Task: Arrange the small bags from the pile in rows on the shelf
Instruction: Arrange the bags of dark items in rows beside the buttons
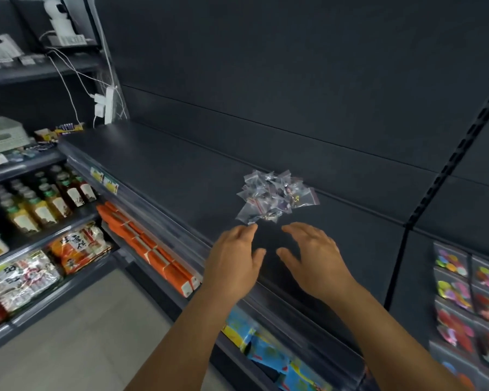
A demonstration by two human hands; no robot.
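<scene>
Dark shelf [158,165], pile of small bags [275,197]; left hand [233,259], right hand [315,256] grip apart, empty.

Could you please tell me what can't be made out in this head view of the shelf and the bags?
- pile of small bags: contents too small and overlapped; count unclear.
- left hand fingers: contact with the nearest bag unclear.
- right hand: palm faces down, hidden.
- shelf: price labels blurred.

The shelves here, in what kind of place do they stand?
Most likely a small shop. Bottled drinks and snack packets sit in rows on the neighbouring racks, and price labels are fixed to the front edge of the dark shelf where the pile of small bags lies.
</scene>
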